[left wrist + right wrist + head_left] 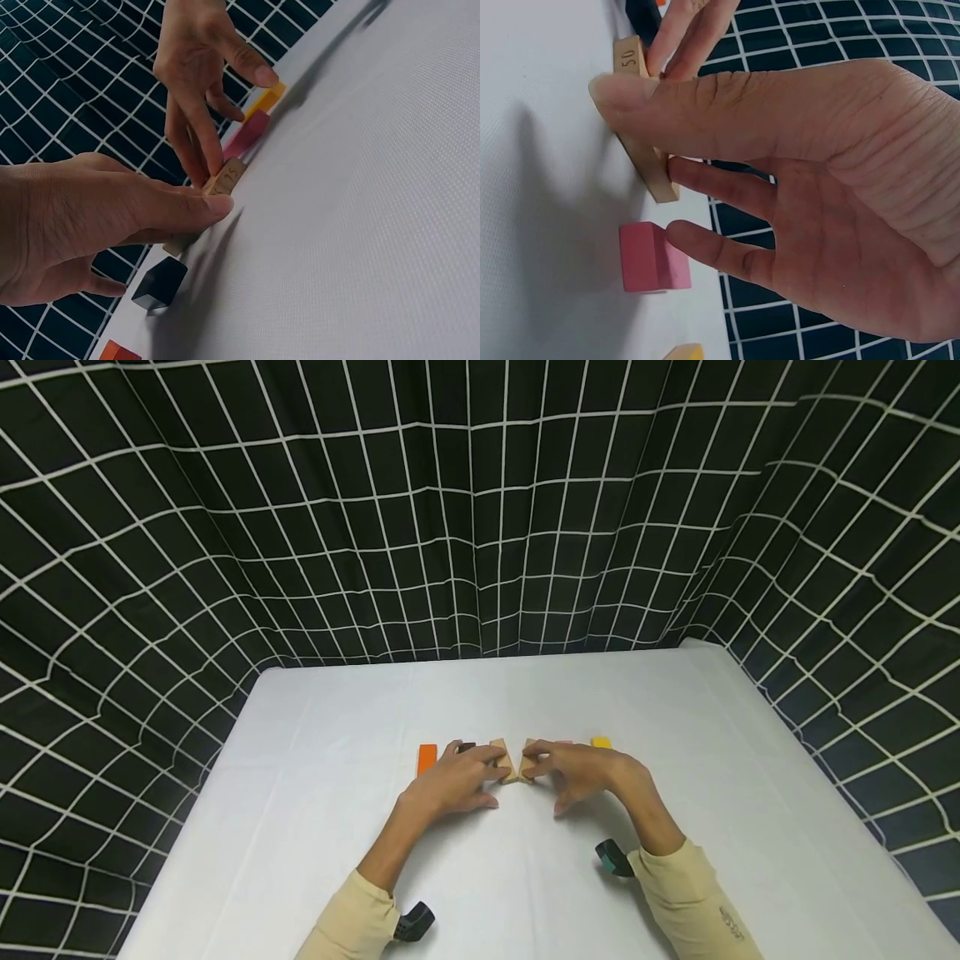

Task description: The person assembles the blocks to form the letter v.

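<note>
Two pale wooden pieces, the left piece [513, 777] and the right piece [529, 760], slant together into a V at the table's middle. I cannot tell if they are joined. Printed digits show on the wood [628, 56] in the right wrist view. My left hand [453, 781] rests its fingertips on the left piece, thumb apart from it. From the other side, my right hand [588, 768] touches the right piece with extended fingers, its thumb also apart. A black block [159, 285] lies by the left hand; a pink block [641, 259] lies under the right hand's outer fingers.
An orange block [427, 758] lies left of the left hand, and a yellow block [601, 742] behind the right hand. All stand on a white-covered table [337, 710]. Black curtains with a white grid [495, 510] surround the table's back and sides.
</note>
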